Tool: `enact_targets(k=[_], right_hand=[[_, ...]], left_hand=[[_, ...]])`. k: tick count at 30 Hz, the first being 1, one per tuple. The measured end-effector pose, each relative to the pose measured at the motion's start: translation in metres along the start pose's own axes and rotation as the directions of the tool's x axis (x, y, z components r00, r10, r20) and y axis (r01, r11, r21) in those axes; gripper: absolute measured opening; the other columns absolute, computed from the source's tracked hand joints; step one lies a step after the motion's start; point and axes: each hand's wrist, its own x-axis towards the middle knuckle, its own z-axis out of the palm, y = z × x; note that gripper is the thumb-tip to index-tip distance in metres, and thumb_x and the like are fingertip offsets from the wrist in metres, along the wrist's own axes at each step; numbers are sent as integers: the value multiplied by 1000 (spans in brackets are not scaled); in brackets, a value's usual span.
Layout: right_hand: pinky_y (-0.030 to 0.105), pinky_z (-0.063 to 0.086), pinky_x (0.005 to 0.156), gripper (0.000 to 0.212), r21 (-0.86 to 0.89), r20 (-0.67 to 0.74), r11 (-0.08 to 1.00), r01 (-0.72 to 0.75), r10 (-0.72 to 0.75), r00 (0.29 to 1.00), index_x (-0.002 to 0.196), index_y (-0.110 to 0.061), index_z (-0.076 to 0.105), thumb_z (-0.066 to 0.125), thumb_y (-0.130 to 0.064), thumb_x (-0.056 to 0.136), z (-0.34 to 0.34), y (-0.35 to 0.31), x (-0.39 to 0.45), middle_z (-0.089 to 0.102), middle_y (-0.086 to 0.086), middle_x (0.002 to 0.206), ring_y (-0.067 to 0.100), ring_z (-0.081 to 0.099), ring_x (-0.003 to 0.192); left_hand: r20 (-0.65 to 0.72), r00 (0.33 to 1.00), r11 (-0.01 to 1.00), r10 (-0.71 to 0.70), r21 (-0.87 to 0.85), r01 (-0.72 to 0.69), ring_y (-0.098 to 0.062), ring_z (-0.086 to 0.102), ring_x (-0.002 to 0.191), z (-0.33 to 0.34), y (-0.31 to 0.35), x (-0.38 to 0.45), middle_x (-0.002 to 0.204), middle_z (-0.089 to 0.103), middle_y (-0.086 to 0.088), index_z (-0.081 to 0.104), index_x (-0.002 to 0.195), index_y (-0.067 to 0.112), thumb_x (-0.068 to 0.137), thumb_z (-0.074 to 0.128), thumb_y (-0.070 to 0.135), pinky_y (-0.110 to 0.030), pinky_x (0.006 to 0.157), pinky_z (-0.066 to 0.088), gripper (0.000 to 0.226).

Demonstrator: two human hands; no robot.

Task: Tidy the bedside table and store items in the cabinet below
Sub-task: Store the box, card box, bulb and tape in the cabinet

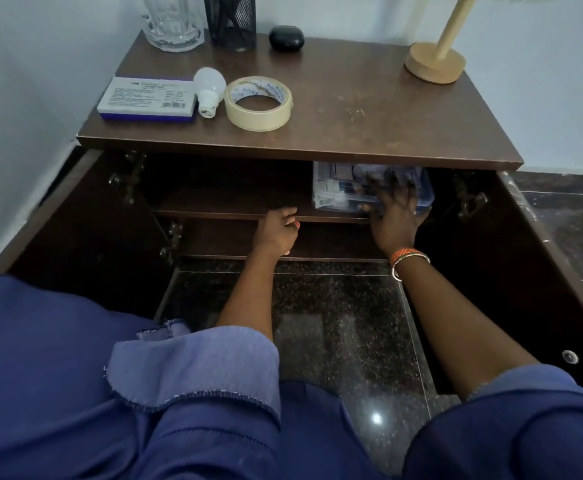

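Nearest, the person's blue-clad knees frame a dark speckled floor (335,323), and both bare forearms reach forward into the open cabinet (214,202) under the bedside table (352,109). The left hand (278,230) curls its fingers over the front edge of the cabinet's upper shelf (214,213). The right hand (395,216), bangles at the wrist, lies with fingers spread on a clear plastic box (338,188) standing at the right end of that shelf. On the table top above, a flat purple box (146,98), a white bulb (208,90) and a tape roll (258,102) lie at front left; a glass jug (172,22), mesh pen holder (229,20), black case (286,37) and wooden lamp base (434,62) stand along the back
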Motion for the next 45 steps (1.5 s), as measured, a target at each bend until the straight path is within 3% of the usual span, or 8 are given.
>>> enact_targets(k=[10, 14, 18, 26, 32, 37, 42, 45], right_hand=[[73, 12, 106, 67, 37, 121, 997, 61, -65, 991, 144, -44, 30, 62, -31, 87, -15, 5, 4, 9, -2, 160, 30, 0, 147], [71, -2, 106, 84, -85, 177, 996, 25, -10, 984, 149, -36, 19, 64, -22, 78, -19, -13, -4, 4, 9, 160, 34, -2, 146], [62, 9, 112, 59, -44, -2, 998, 55, -55, 998, 136, -10, 41, 58, -17, 80, -29, -53, -24, 38, 18, 142, 38, 29, 134], [41, 34, 98, 16, 202, -238, 823, 531, -485, 842, 87, -20, 69, 56, -12, 82, -74, -151, -53, 69, -4, 86, 16, 61, 87], [35, 47, 75, 17, 339, -379, 676, 654, -538, 753, 74, -18, 70, 55, -12, 74, -103, -221, -46, 71, -3, 71, 18, 62, 67], [43, 47, 79, 20, 310, -344, 698, 645, -550, 761, 72, -18, 70, 51, -15, 74, -103, -261, -23, 69, -1, 77, 22, 60, 80], [43, 34, 105, 32, 193, -222, 648, 737, -703, 676, 112, -15, 64, 51, -18, 83, -89, -298, -6, 64, 4, 112, 24, 56, 108], [48, 6, 117, 61, 43, 28, 661, 749, -750, 661, 141, -10, 37, 51, -38, 89, -81, -326, 13, 40, 9, 145, 23, 32, 138]], left_hand=[[29, 989, 979, 147, 139, -149, -20, 54, 121, -7, 15, -15, 138, 52, -2, 47, 136, 25, 94, 50, 7, -44, 97, 49, 46], [-53, 974, 962, 220, 179, -208, -18, 57, 117, -14, 18, -22, 129, 59, -2, 52, 131, 26, 91, 52, 9, -42, 96, 51, 43], [-198, 923, 938, 331, 176, -298, -17, 66, 96, -21, 28, -31, 105, 69, 4, 64, 112, 26, 88, 50, 11, -41, 85, 56, 31], [-560, 732, 892, 389, 30, -451, -10, 68, 69, -57, 69, -62, 69, 69, 9, 63, 71, 29, 83, 50, 19, -36, 69, 58, 20], [-771, 579, 861, 265, -81, -502, -17, 67, 76, -98, 96, -77, 75, 72, 1, 68, 77, 19, 80, 52, 14, -22, 69, 48, 17], [-857, 508, 852, 91, -197, -486, -19, 65, 85, -139, 101, -77, 88, 70, -2, 62, 83, 22, 83, 56, 13, -19, 66, 44, 11], [-856, 450, 733, -255, -475, -486, -23, 66, 85, -161, 79, -69, 83, 67, 5, 58, 73, 31, 81, 54, 14, -44, 77, 57, 20], [-776, 501, 613, -383, -619, -491, -15, 64, 85, -163, 70, -69, 95, 68, 0, 63, 92, 21, 87, 50, 12, -33, 64, 56, 16]])
